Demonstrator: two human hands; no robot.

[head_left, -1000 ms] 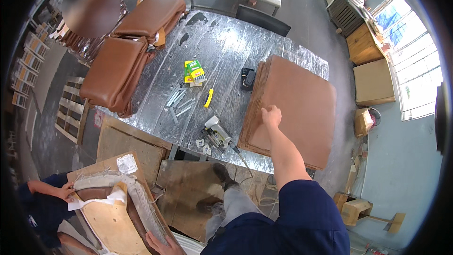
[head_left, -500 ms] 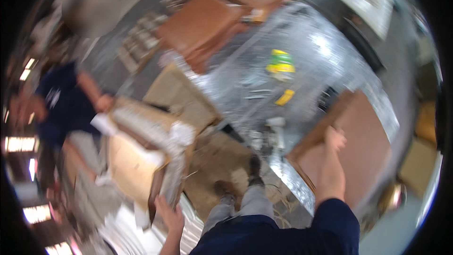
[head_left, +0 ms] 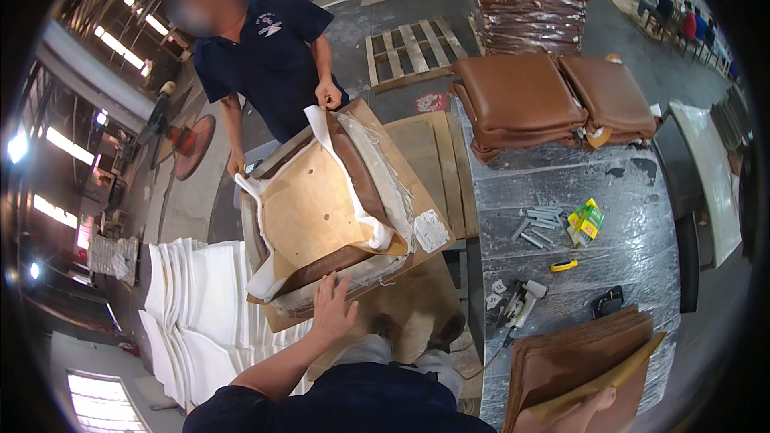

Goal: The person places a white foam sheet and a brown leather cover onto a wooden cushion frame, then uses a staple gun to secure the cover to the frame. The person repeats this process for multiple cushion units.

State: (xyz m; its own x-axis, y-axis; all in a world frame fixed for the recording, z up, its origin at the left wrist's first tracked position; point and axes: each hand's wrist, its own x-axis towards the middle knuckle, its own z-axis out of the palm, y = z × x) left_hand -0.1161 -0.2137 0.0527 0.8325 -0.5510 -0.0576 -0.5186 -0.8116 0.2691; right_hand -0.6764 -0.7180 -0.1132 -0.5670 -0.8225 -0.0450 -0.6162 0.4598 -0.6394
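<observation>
A square seat panel [head_left: 309, 204] with a pale wooden face lies upside down in front of me, with brown leather [head_left: 325, 269] and white padding [head_left: 367, 220] turned up round its edges. My left hand [head_left: 333, 310] is at its near edge, fingers spread, holding nothing. To my right, a stack of brown leather sheets [head_left: 533, 361] lies on the table. My right hand [head_left: 597, 405] grips the top leather sheet [head_left: 613, 373], whose folded-back edge shows a tan underside. Across from me, a co-worker's hands [head_left: 327, 95] hold the panel's far corners.
The plastic-covered table [head_left: 513, 184] bears brown cushions [head_left: 521, 96], a staple gun [head_left: 525, 303], a yellow cutter [head_left: 564, 265], staple strips [head_left: 539, 220] and yellow-green boxes [head_left: 587, 220]. White padding sheets [head_left: 188, 297] are stacked at left. A wooden pallet [head_left: 413, 52] lies beyond.
My view has swung and steadied. My left hand has come off the panel's edge, fingers now spread. My right hand has folded back the top leather sheet. The co-worker's hands are at the far corners.
</observation>
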